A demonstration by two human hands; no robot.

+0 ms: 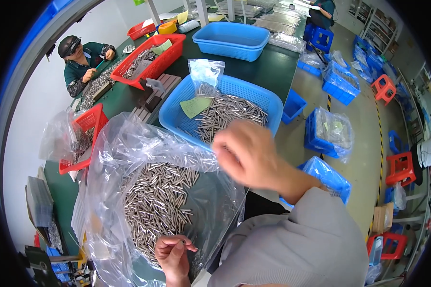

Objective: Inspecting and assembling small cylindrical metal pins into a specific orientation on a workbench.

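A heap of small metal pins (155,205) with pointed ends lies on a clear plastic bag (115,148) spread over the table. At the near edge of the heap, my left hand (174,257) has its thumb and fingertips pinched together; whatever is between them is too small to make out. My right hand (248,152) is closed, slightly blurred, above the near rim of a blue perforated basket (175,103). Its curled fingers hide what they hold, if anything. More metal pins (232,112) fill the basket's right side, beside a green paper slip (195,107) and a small clear bag (206,71).
Red baskets (151,60) with metal parts stand at the left, one (100,122) beside the plastic bag. A co-worker (84,64) sits across the table. Stacked blue basins (231,40) are at the back. Blue crates (328,131) and red stools (400,167) stand on the floor to the right.
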